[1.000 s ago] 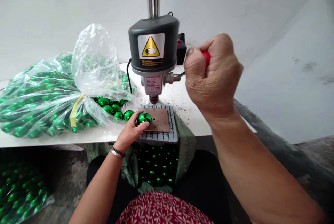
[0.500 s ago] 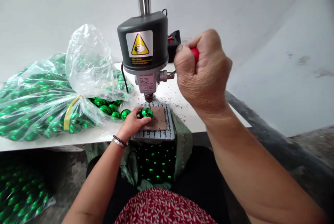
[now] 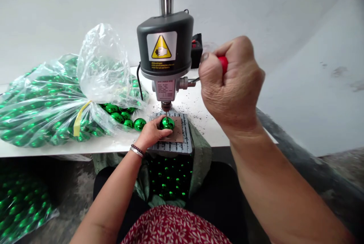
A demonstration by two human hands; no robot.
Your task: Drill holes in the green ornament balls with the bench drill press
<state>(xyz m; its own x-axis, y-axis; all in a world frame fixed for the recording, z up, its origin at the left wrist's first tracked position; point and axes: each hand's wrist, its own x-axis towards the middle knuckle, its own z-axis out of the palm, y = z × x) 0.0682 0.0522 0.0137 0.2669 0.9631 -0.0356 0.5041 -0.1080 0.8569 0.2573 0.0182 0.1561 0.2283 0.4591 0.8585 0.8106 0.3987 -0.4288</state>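
A shiny green ball (image 3: 167, 123) rests on a brown board (image 3: 178, 132) on the grey base of a bench drill (image 3: 165, 43). My left hand (image 3: 153, 132) holds the ball from its left side, thumb in front and fingers behind. The thin drill bit (image 3: 167, 114) meets the top of the ball. My right hand (image 3: 231, 81) is wrapped round the red knob (image 3: 223, 64) of the drill's lever, right of the drill head.
A clear plastic bag (image 3: 51, 104) full of green balls lies on the white table (image 3: 204, 113) at the left, loose balls at its mouth. Below the drill, green cloth (image 3: 200, 157) surrounds many balls. Another bag of balls (image 3: 22, 206) is at lower left. Dark shavings are scattered around the base.
The view has shifted, so the drill and both hands appear further right. The bit now reaches the ball's top, and my right hand sits slightly lower with the lever knob.
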